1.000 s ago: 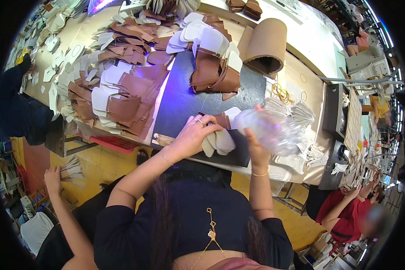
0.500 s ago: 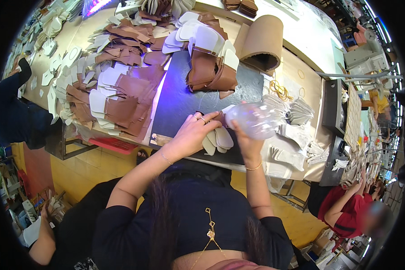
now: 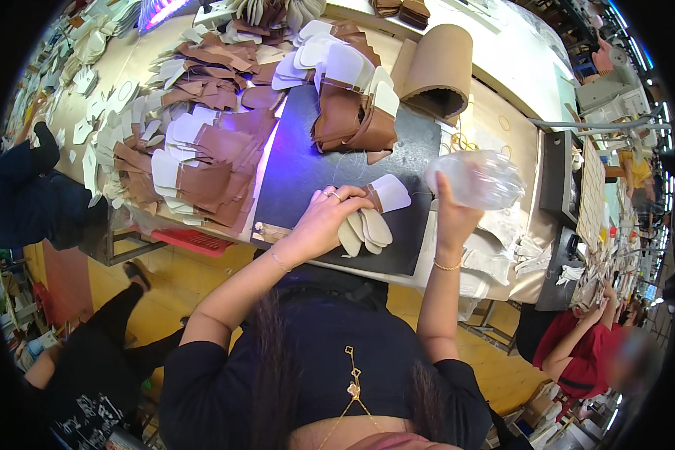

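Observation:
My left hand (image 3: 327, 221), fingers closed, grips a brown and white leather piece (image 3: 386, 194) on the black mat (image 3: 277, 180). Several off-white rounded pieces (image 3: 366, 229) fan out from under its fingers toward me. To the right, my right hand (image 3: 457, 214) is wrapped round a clear plastic bottle (image 3: 487, 180), held lying sideways above the table and slightly blurred. At the far part of the mat lies a stack of brown leather pieces with white tips (image 3: 352, 124).
Piles of brown and white pieces (image 3: 210, 180) cover the table's left side. A brown roll (image 3: 439, 71) lies at the back, with yellow cord (image 3: 463, 142) nearby. White pieces (image 3: 487, 262) lie at right. Other people (image 3: 577, 345) stand or sit around.
My right hand has moved the bottle to the right, away from the leather piece, whose white end now shows. My left hand stays in place. A person at lower left has shifted.

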`<state>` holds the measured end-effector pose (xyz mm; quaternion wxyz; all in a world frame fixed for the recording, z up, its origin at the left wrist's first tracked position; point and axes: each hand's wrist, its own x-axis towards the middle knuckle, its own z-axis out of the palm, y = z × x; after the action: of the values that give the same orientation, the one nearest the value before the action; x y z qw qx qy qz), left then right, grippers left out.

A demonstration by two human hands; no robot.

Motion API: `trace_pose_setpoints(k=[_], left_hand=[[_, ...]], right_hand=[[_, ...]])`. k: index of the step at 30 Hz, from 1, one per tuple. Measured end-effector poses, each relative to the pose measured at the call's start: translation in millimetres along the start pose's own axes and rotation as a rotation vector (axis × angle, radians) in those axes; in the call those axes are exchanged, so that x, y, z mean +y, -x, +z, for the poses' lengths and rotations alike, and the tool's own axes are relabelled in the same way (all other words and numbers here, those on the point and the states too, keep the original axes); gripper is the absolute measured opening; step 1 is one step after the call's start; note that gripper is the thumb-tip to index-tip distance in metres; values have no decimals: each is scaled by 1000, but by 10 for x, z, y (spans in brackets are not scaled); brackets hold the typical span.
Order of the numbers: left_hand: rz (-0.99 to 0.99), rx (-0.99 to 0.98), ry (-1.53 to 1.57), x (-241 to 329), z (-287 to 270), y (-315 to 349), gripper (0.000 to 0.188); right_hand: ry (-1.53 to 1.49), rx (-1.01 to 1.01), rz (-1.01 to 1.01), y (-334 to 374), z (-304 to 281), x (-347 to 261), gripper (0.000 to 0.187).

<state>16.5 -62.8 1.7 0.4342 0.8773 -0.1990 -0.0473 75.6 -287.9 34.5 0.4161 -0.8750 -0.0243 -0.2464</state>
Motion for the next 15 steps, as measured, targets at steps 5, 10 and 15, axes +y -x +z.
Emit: trace_pose_setpoints(k=[5,10,15], left_hand=[[-126,38,125,-15,35,-33,61],[-163,-19,119,6,24,-37,56],[-45,-52,25,24,5,34,50]], right_hand=[[-438,28,20,33,-105,-32,59],[-416,-31,-39,32,-69,-70,61],[-549,-151,49,153,24,-83,58]])
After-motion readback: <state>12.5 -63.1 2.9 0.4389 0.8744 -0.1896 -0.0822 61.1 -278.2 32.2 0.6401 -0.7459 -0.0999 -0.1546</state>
